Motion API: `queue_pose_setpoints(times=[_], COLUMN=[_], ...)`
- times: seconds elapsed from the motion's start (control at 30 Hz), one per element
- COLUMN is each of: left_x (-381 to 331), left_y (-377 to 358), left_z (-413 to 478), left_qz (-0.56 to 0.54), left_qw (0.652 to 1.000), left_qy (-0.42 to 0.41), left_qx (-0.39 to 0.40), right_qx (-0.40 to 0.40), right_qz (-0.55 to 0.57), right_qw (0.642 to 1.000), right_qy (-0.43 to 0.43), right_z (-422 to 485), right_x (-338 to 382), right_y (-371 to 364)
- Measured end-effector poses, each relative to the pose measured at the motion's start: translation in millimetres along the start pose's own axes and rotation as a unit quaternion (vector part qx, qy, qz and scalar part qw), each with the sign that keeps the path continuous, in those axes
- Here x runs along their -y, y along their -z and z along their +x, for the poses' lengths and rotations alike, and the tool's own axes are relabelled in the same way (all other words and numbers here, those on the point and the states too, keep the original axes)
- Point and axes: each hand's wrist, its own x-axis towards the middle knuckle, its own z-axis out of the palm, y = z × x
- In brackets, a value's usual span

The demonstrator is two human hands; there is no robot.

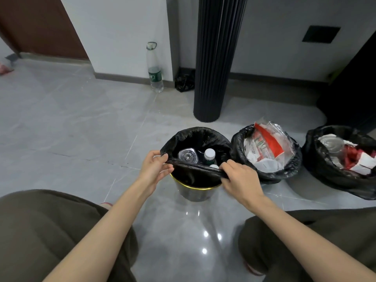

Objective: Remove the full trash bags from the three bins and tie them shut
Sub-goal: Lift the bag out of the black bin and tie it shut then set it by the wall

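Note:
Three black trash bags stand in a row on the grey floor. The left bag (195, 137) sits in a small bin with a gold rim (195, 187) and holds plastic bottles. Its near edge is lifted off the rim and stretched into a band. My left hand (155, 169) pinches that band at its left end, and my right hand (239, 179) grips it at the right end. The middle bag (270, 175) is heaped with red and white wrappers and paper. The right bag (333, 174) holds a clear bottle and red and white scraps; both hide their bins.
A ribbed black column (215, 58) stands just behind the bins. A tall plastic bottle (154, 70) and a small crumpled black bag (184, 81) sit by the wall. My knees in dark trousers frame the lower corners. Open floor lies to the left.

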Motion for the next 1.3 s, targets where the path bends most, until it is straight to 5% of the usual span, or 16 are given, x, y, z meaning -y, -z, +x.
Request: queue_pose_setpoints(times=[0.17, 0.3, 0.43, 0.57, 0.8, 0.87, 0.93, 1.03, 1.2, 1.3], left_x=[-0.8, 0.6, -2.5, -0.7, 3.0, 4.6, 5.6, 4.7, 0.5, 1.6], left_y=[-3.2, -9.8, -11.6, -16.0, -19.9, -19.4, -20.7, -21.6, -20.0, -16.7], left_z=[4.6, 7.5, 21.3, 40.8, 79.6, 84.7, 85.8, 82.2, 67.6, 56.2], left_qz=[0.038, 0.102, 0.13, 0.148, 0.21, 0.213, 0.217, 0.208, 0.174, 0.182], left_qw=[0.999, 0.994, 0.991, 0.988, 0.975, 0.975, 0.974, 0.973, 0.972, 0.968], left_qy=[-0.012, -0.013, 0.038, 0.04, 0.003, -0.001, -0.017, -0.052, -0.138, -0.159], left_qx=[-0.027, -0.027, -0.017, -0.03, -0.075, -0.068, -0.059, -0.081, -0.082, -0.064], right_qx=[-0.122, -0.111, -0.017, 0.079, 0.253, 0.259, 0.225, 0.137, -0.07, -0.026], right_qz=[0.002, 0.115, 0.318, 0.352, 0.472, 0.491, 0.476, 0.345, 0.384, 0.409], right_qw=[0.992, 0.974, 0.859, 0.823, 0.6, 0.566, 0.609, 0.75, 0.82, 0.858], right_qy=[0.013, -0.162, -0.401, -0.438, -0.595, -0.61, -0.593, -0.548, -0.418, -0.31], right_z=[-0.8, -0.3, 23.6, 41.2, 48.1, 45.3, 47.4, 50.5, 52.6, 49.4], right_x=[-8.7, -14.0, -33.4, -50.0, -53.5, -49.6, -48.7, -52.5, -53.2, -40.3], right_y=[1.8, 3.1, -8.0, -25.0, -56.1, -51.9, -59.4, -59.3, -27.6, -14.5])
